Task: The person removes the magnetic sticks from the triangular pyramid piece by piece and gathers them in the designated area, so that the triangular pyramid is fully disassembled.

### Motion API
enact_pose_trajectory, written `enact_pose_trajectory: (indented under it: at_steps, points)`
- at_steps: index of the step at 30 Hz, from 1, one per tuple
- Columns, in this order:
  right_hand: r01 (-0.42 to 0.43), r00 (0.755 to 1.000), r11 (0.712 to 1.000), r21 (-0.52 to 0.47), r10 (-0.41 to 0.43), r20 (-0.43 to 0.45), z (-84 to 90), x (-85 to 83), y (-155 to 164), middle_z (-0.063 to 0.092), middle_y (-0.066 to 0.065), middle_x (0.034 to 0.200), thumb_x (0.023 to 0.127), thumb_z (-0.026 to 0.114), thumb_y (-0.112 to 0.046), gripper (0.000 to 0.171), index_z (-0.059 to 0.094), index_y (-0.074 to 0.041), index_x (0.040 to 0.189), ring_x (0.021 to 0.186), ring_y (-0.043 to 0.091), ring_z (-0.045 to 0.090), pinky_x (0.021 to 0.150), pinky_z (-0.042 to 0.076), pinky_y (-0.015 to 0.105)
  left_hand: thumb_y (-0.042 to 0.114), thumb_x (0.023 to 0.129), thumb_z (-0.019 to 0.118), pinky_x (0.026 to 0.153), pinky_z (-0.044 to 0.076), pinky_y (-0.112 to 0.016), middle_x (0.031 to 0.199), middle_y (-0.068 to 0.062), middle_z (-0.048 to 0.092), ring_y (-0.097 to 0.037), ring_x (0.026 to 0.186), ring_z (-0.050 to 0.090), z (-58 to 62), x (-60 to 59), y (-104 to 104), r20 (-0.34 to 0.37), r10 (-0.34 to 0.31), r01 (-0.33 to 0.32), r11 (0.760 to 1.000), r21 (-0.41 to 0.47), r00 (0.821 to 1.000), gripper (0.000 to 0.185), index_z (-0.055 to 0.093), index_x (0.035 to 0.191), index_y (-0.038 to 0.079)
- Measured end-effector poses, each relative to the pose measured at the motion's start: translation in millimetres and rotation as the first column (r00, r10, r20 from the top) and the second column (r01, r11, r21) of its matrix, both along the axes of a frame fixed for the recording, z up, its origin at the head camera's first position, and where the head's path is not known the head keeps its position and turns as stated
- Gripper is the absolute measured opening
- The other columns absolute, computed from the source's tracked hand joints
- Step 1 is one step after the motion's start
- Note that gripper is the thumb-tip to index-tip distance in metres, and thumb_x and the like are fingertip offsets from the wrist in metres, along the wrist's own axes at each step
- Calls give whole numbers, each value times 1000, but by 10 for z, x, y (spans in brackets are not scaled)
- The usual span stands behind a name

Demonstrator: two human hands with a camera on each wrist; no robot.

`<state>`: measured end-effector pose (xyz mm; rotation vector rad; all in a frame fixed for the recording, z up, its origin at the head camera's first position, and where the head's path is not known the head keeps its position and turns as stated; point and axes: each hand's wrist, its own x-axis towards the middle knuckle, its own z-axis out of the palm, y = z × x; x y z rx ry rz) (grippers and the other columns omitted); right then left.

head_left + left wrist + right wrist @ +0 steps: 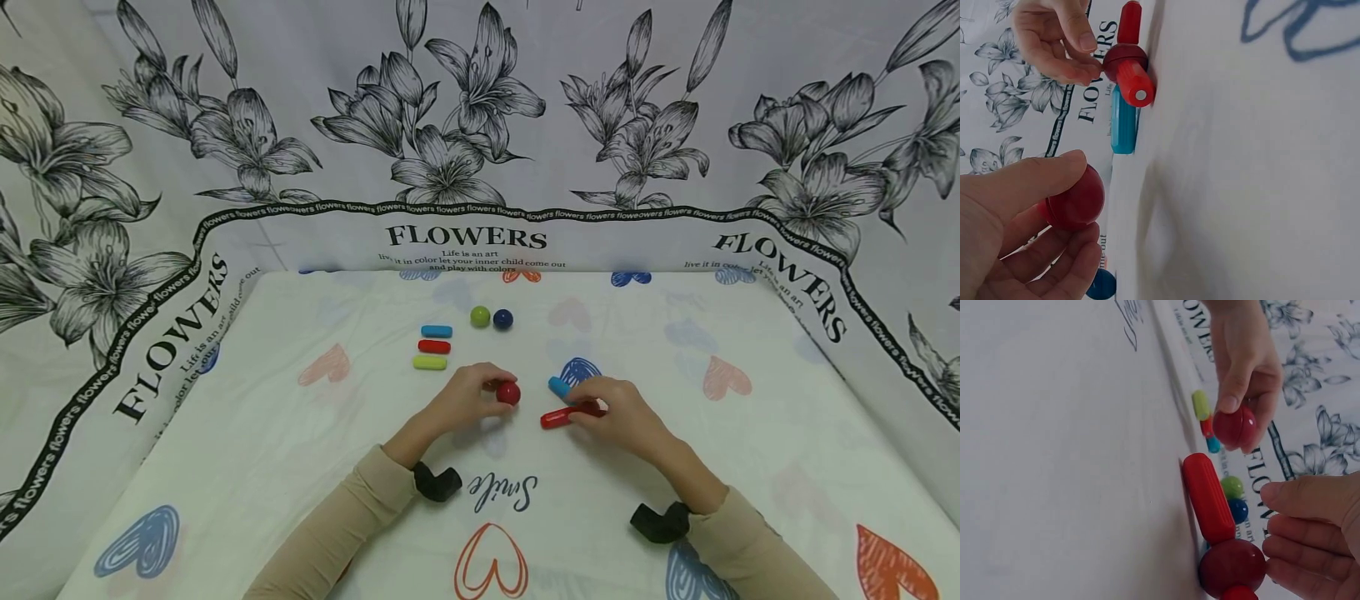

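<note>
My left hand (467, 397) pinches a red ball (1079, 200) between thumb and fingers, raised over the table left of the other pieces. To the right, another dark red ball (1232, 569) lies on the cloth with one red stick (1207, 497) on either side, in a line. One stick shows a white spot on its end in the left wrist view. Close by these is a blue stick (1124, 122), partly hidden by my right hand (618, 412) in the head view. The fingers of my right hand are relaxed, thumb apart, with fingertips right at the dark red ball.
Farther back on the left lie a blue stick (437, 332), a red stick (434, 347) and a yellow-green stick (430, 363). Beyond them sit a green ball (480, 317) and a dark blue ball (503, 319). A flower-printed curtain (555, 167) surrounds the heart-printed tablecloth (247, 433).
</note>
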<state>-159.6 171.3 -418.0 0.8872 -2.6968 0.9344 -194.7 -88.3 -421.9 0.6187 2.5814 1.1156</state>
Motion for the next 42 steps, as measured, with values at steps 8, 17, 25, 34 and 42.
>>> enact_pose_trajectory:
  at_steps: [8,17,25,34,42]
  points:
    - [44,999,998,-43,-44,-1,-53,0,114,72,7,87,74,80,-4,22,72,-3,94,78,20,66,72,61,34,15,83,75,97,56,-37,121,-7,66,-21,108,62,33,-68,0,-38,31,-30,999,39,999,44,62,125,9]
    - [117,981,993,3,-116,154,-85,30,229,72,14,98,75,79,-3,33,69,1,106,87,26,68,73,61,33,13,84,74,96,56,-38,119,-10,67,-22,106,63,57,-169,-13,-105,68,-57,993,108,992,43,62,124,4]
    - [128,970,992,13,-128,207,-115,4,289,72,17,97,76,79,-5,34,69,4,107,84,24,67,72,61,32,12,84,74,96,56,-37,119,-14,66,-26,108,64,69,-308,-55,-144,143,-119,979,165,979,43,61,124,1]
    - [145,966,989,17,-145,214,-147,-15,336,73,14,93,76,78,-4,32,70,2,107,79,19,65,68,54,15,15,83,75,98,54,-40,119,-16,65,-29,111,66,111,-533,11,-138,172,-140,967,212,975,45,61,124,3]
    - [150,966,989,15,-150,210,-145,-14,330,73,15,93,76,78,-4,32,70,2,106,78,18,64,68,55,17,20,83,76,100,53,-44,119,-14,66,-27,110,63,87,-769,122,-244,163,-104,966,237,956,45,63,123,4]
